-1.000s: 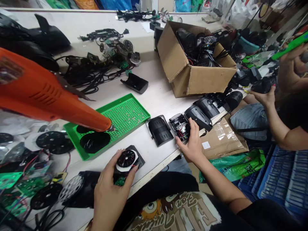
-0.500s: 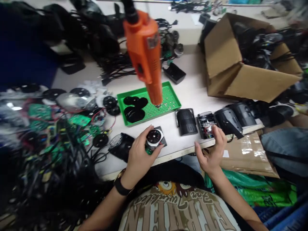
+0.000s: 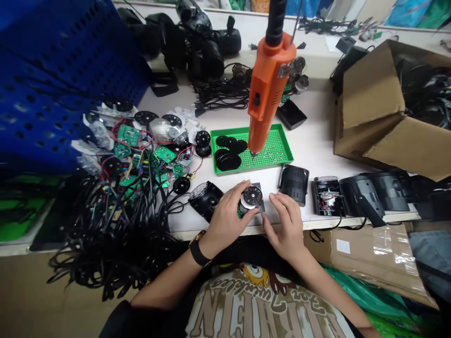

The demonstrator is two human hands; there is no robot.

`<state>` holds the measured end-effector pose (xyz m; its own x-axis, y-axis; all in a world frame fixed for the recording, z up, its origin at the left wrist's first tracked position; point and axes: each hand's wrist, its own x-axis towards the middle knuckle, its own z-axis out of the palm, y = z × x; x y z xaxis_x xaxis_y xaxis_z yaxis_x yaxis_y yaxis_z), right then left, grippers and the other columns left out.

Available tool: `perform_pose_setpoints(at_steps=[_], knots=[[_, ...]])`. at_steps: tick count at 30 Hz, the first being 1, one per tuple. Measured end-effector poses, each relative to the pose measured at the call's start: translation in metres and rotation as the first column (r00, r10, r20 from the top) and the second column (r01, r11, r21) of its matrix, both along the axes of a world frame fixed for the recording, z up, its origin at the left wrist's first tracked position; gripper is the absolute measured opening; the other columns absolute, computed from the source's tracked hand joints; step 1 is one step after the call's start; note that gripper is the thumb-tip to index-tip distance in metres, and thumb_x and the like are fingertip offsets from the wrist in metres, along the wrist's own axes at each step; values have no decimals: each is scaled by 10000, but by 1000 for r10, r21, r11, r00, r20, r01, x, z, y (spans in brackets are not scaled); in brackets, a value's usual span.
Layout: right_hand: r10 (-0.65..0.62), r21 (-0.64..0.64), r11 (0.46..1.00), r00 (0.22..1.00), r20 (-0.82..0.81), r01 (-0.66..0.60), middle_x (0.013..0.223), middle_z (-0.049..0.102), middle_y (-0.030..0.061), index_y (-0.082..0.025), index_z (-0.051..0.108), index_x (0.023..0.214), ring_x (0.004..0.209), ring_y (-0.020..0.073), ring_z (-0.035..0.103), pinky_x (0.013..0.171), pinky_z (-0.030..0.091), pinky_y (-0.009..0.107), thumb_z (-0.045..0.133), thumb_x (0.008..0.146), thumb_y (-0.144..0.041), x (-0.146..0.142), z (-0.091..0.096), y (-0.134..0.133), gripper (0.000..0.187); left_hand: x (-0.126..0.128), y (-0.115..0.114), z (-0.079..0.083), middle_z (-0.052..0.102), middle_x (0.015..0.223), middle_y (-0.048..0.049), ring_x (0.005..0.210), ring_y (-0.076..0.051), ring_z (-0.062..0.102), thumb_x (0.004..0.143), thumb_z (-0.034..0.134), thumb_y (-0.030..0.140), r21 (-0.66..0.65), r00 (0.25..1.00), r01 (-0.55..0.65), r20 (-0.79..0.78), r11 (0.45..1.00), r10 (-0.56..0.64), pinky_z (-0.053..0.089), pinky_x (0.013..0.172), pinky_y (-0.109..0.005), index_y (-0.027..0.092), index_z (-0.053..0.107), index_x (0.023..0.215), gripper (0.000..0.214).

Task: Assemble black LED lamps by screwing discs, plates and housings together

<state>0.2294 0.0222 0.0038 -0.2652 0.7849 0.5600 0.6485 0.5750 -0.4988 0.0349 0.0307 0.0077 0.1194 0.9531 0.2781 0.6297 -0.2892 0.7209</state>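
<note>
Right hand [image 3: 284, 230] nearer, left hand [image 3: 225, 221] gripping disc [image 3: 252, 196]

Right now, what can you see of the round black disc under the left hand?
The round black disc looks like plastic, with a central hub and fine slots around its face. A white ring shows around its lower edge. The left hand holds it by the left side, tilted, above a dark square plate. A green circuit board shows at its lower left. What joins these parts is hidden. It lies just below the green perforated plastic tray.
</note>
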Motion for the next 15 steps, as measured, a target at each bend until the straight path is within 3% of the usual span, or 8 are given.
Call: perform_pose_setpoints(at_steps=[7,12,15], knots=[[-114,34,993,984,133,111,1258,704,149,-208,590,1392,1183,319,646,990,593,574,653,960,-178,22,-2,23,438,-9,1,2,613,1534,-119,1462,-272,560,947,718,192,-82,994,102,43,991,-99,456,1241,-495,253,487,1507,608],[-68,37,997,996,-56,71,1363,657,146,-252,500,1503,1287,312,639,1076,573,594,674,962,-246,9,25,48,569,-13,2,-2,588,1560,-131,1475,-286,546,928,726,174,-108,991,114,78,988,-105,440,1251,-521,255,491,1510,632],[-16,-18,1000,972,-235,12,1545,502,196,-255,320,1607,1360,306,609,1122,562,571,700,961,-334,-18,51,76,753,-13,3,-6,597,1544,-154,1461,-299,560,928,732,191,-105,991,108,88,989,-99,461,1231,-535,236,494,1504,625]])
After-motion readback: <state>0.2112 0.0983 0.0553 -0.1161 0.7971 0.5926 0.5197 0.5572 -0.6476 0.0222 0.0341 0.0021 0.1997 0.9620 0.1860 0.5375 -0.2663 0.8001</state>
